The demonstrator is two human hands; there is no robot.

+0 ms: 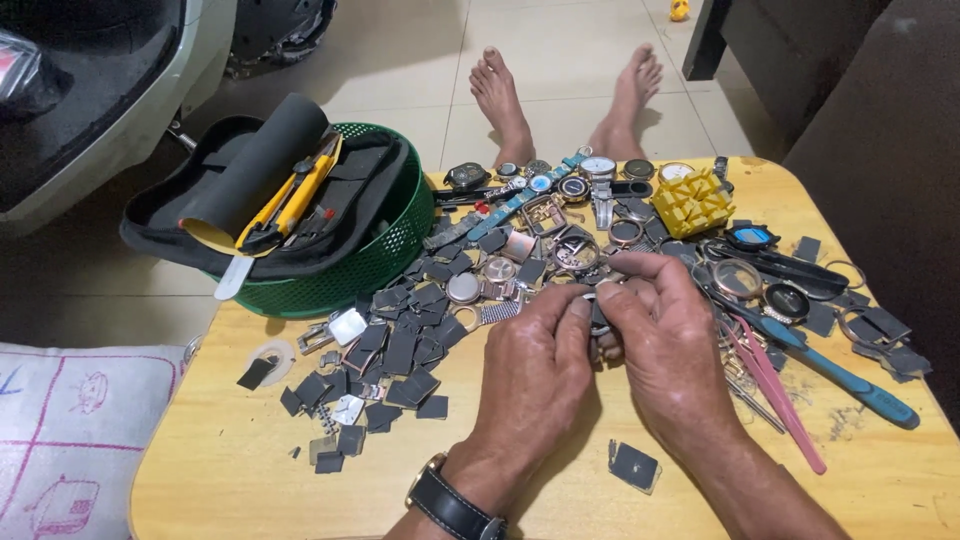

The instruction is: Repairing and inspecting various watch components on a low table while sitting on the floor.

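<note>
So both hands were working one tiny part over the middle of the yellow wooden table. The left hand and right hand met fingertip to fingertip, both pinched shut on a small metal watch part, some dark bit with a silvery edge. It was mostly buried between the thumbs and forefingers, so I couldn't tell exactly what it was or which way its long axis ran. It sat right between the two hands, slightly to the right of the left hand's fingertips and to the left of the right hand's, lifted just off the tabletop. Neither hand was really nearer, they shared it about evenly.

Around them, a scatter of dark strap pieces lay to the left of the hands, and a heap of watches and cases sat on the far side. A yellow block holder stood far right. A blue-handled tool and pink tweezers lay just to the right of the right hand, long axes running near-right to far-left. A green basket with a black tool pouch sat far left. One loose dark piece lay near, between the wrists. The left wrist wore a black wristwatch
</note>
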